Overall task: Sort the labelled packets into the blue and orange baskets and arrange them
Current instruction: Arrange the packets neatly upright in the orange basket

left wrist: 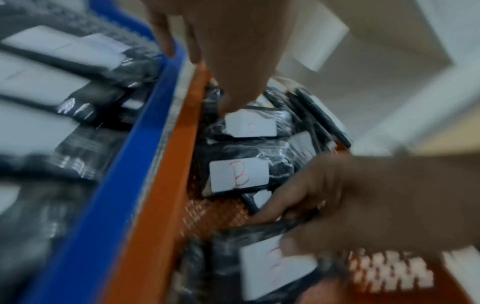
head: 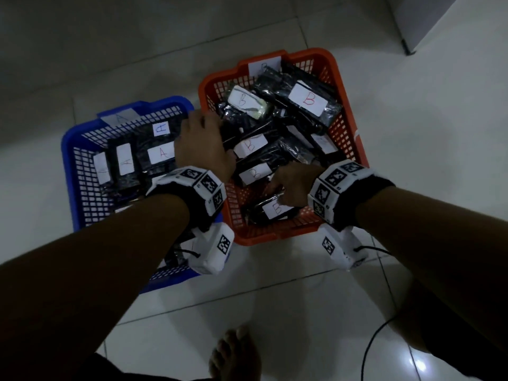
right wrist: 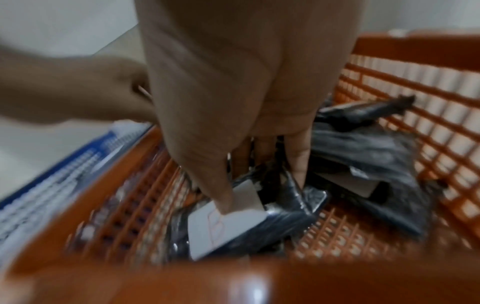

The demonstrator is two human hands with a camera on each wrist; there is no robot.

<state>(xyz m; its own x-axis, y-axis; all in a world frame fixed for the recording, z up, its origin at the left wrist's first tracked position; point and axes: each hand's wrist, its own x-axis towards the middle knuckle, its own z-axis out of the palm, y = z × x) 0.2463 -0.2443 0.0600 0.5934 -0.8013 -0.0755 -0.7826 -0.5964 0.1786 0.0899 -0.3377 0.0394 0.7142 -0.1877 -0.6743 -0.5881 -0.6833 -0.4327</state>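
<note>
A blue basket (head: pixel 68 160) on the left holds black packets with white A labels (head: pixel 162 154). Beside it, an orange basket (head: pixel 354 127) holds several black packets labelled B (head: pixel 308 101). My left hand (head: pixel 203 144) reaches over the two touching rims, and one straight fingertip (left wrist: pixel 231 98) touches a B packet (left wrist: pixel 250 125) at the orange basket's left side. My right hand (head: pixel 290 185) pinches a B packet (head: pixel 275 211) at the basket's near end. Its thumb (right wrist: pixel 223 197) is on the label and its fingers (right wrist: pixel 298 164) are behind the packet (right wrist: pixel 233 226). Both wrist views are blurred.
The baskets stand on a pale tiled floor (head: pixel 426 133). My bare foot (head: pixel 233 350) is in front of them, and a black cable (head: pixel 368 350) runs across the floor at the lower right. A white cabinet corner (head: pixel 439 20) stands at the far right.
</note>
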